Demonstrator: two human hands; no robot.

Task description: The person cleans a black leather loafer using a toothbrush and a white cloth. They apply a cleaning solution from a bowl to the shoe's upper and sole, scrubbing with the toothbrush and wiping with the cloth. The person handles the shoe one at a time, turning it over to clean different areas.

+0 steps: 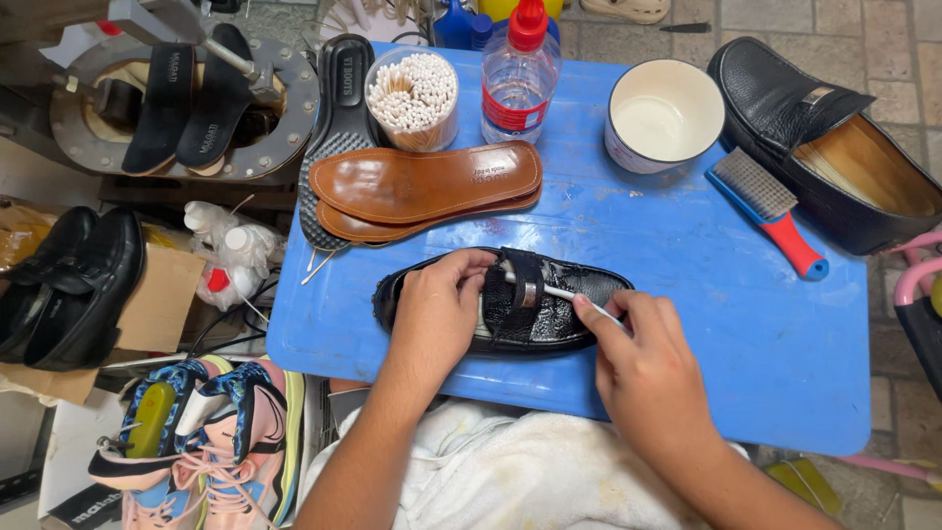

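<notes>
White towel (491, 471) covers the lap below a blue table (706, 324). On it, the left hand (437, 309) clamps a black loafer (510, 302) while the right hand (643, 368) pinches a swab (564, 292) under its strap. Best done with light strokes and the shoe pinned flat. Brown insoles (422, 186), swab jar (412, 98), bottle (518, 79), bowl (664, 113) and brush (770, 208) lie behind; a tiled floor shows beyond.

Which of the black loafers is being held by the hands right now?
The glossy loafer on the blue table; the left hand grips it. The big loafer at the table's right edge and the pair at left lie untouched.
</notes>
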